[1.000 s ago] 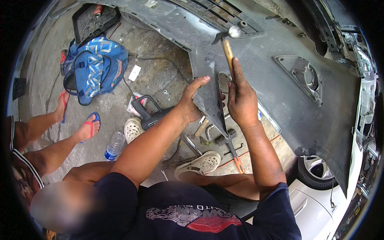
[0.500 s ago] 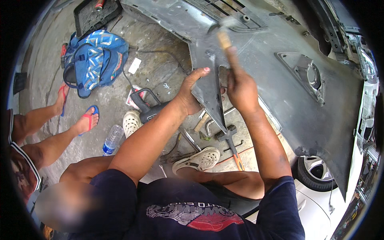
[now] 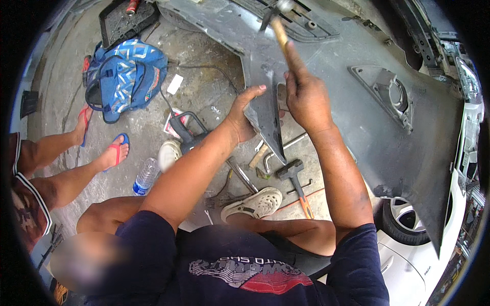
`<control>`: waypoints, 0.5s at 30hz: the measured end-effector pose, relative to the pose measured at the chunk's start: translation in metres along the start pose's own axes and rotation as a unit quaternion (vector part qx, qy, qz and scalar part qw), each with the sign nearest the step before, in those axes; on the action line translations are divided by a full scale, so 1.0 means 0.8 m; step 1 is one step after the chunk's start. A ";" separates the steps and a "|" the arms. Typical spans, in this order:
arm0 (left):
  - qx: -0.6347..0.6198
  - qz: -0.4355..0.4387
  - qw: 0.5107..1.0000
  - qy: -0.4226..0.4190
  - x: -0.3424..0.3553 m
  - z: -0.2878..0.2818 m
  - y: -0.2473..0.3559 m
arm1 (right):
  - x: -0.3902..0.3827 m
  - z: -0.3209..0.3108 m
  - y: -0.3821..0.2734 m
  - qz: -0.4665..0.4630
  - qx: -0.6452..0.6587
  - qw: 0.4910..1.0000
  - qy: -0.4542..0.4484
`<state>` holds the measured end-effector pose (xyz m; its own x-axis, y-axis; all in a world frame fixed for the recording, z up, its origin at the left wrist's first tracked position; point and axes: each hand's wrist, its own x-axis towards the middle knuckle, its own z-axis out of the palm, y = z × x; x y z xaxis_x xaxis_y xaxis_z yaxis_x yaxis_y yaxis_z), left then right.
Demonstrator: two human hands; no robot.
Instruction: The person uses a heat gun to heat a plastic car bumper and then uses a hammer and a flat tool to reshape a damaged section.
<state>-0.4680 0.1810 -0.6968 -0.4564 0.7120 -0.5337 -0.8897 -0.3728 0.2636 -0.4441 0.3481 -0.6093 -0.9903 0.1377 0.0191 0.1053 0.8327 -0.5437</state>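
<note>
A large dark grey car bumper cover point(image 3: 326, 66) stretches before me, with a slotted grille section and a round-holed lamp recess. My left hand point(image 3: 240, 116) grips its narrow pointed corner, thumb on top and the other fingers mostly hidden beneath. My right hand point(image 3: 309, 102) is wrapped around the wooden handle of a hammer point(image 3: 278, 31). The metal hammer head appears over the grille section, pointing away from me. Below the pointed corner, a sledgehammer point(image 3: 292, 173) with an orange and grey handle lies on the floor.
Near my shoes lie a bent metal bar point(image 3: 269, 159) and a metal tube point(image 3: 243, 176). To the left are a corded power tool point(image 3: 191, 136), a plastic bottle point(image 3: 146, 176), a blue bag point(image 3: 127, 76) and a black tray point(image 3: 120, 25). Another person's sandalled feet point(image 3: 113, 154) stand at left.
The hammer has swung up and away from the pointed corner, its head now farther toward the top. My right hand has tilted with it. My left hand keeps its grip.
</note>
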 end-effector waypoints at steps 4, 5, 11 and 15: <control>-0.001 0.002 0.999 -0.034 0.002 0.012 -0.002 | -0.008 0.011 0.021 0.015 -0.072 0.995 -0.063; 0.009 0.010 1.000 -0.022 0.003 0.012 -0.001 | -0.001 0.009 0.018 0.038 -0.122 0.980 -0.153; 0.012 -0.003 1.000 -0.013 -0.001 0.003 0.002 | -0.014 0.003 0.005 -0.020 0.004 0.998 0.064; 0.017 0.004 0.999 -0.035 0.008 0.000 -0.001 | -0.014 0.003 0.011 0.051 -0.122 0.984 -0.123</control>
<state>-0.4701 0.1861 -0.7004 -0.4624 0.7489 -0.4748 -0.8853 -0.3596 0.2950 -0.4320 0.3527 -0.6164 -0.9624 0.1186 -0.2443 0.1941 0.9296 -0.3134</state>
